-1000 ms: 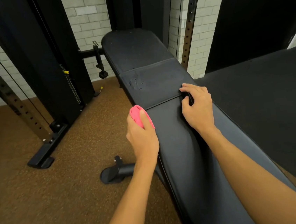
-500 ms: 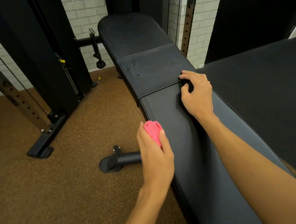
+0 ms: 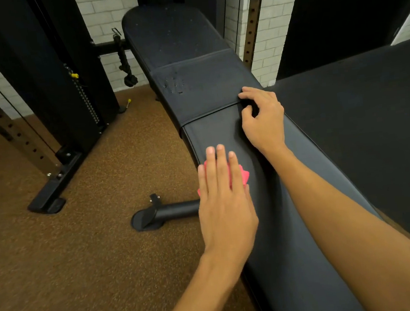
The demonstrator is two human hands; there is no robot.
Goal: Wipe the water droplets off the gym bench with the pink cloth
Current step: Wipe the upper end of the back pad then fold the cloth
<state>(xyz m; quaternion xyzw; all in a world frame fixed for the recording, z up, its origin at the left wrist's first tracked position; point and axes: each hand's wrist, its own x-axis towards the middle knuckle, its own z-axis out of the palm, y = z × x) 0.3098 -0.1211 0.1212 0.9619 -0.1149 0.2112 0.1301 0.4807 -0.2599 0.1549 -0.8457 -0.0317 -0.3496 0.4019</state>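
Head view. Left hand (image 3: 225, 203) lies flat on the cloth (image 3: 241, 175), fingers straight and close together, pressing rather than gripping. The cloth is bunched under those fingers, with pink showing between them and poking out on the thumb side. It sits on the near pad of the bench (image 3: 286, 260), at the pad's left edge.

Right hand (image 3: 263, 118) is ahead of the left fingertips and to their right. Its fingers are bent, with the tips on the seam between the two pads. I can't tell if they hook the pad edge or just brace there.

The droplets (image 3: 173, 85) are well beyond the left fingertips, past the seam, on the left part of the middle pad. Fainter specks show farther out on the top pad. None have been reached yet, and the cloth is well apart from them.

Step in hand, as I judge it: slide the cloth forward to the wet patch.
- Keep the palm and all fingers on the cloth so it doesn't slip out at the thumb side.
- Flatten the bunch first for more contact.
- Lift slightly at the seam, because the edge could snag or roll the cloth.
- Steer inward, since a cloth half off the bench edge wipes little.
- Overlap the passes over the patch.
- The right hand is fine as a brace but is close to the wipe path, so keep it clear.

A foot tube (image 3: 169, 211) lies on the floor just left of the left hand.
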